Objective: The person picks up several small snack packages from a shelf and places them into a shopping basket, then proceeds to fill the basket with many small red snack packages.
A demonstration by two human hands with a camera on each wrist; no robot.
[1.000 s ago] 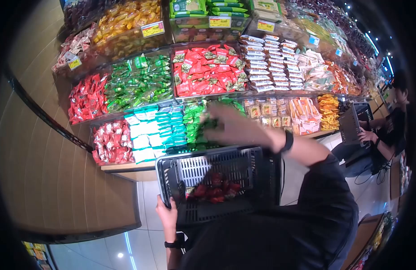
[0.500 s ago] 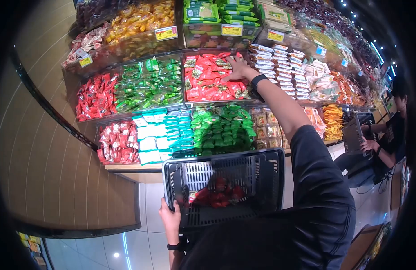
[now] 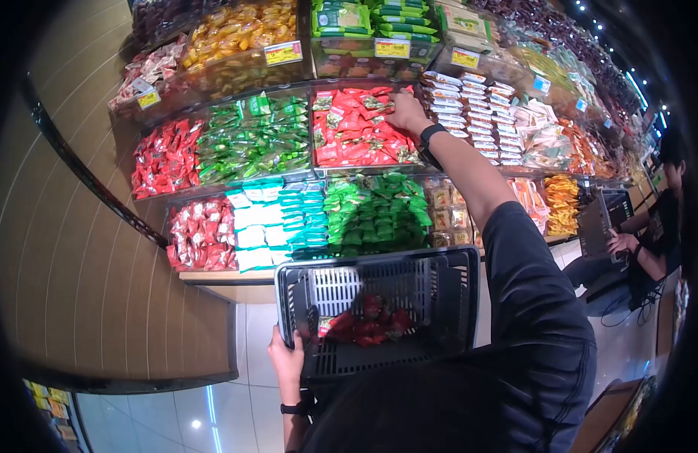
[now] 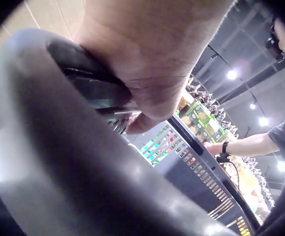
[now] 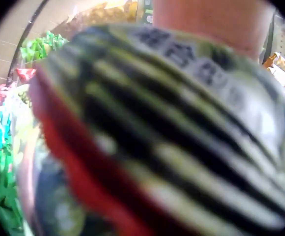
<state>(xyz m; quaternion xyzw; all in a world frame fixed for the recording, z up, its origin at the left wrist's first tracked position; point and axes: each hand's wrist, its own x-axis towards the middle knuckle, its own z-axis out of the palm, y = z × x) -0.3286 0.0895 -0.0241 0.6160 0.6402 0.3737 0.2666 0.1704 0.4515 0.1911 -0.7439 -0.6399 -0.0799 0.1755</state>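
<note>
A tiered, wood-edged display shelf point(image 3: 221, 278) carried, along its lowest tier, red-and-white plastic packets point(image 3: 203, 240), flat white-and-teal packets point(image 3: 277, 219), glossy green packets point(image 3: 394, 199) and orange-yellow packets point(image 3: 562, 205); the tier above bore bright red plastic packets with green pictures point(image 3: 353, 137), between shiny clear-and-green packets point(image 3: 255, 143) and slim white-and-brown wrapped bars point(image 3: 464, 113).

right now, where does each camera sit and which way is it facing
Head: on the head, looking forward and down at the basket and red packets; left hand and right hand show.
Left wrist: on that wrist, looking up across the basket toward ceiling lights; left hand and right arm show.
Right wrist: on that wrist, facing a close blurred packet; bare skin shows above it.
Shared by head and left wrist: the basket and right arm.
</note>
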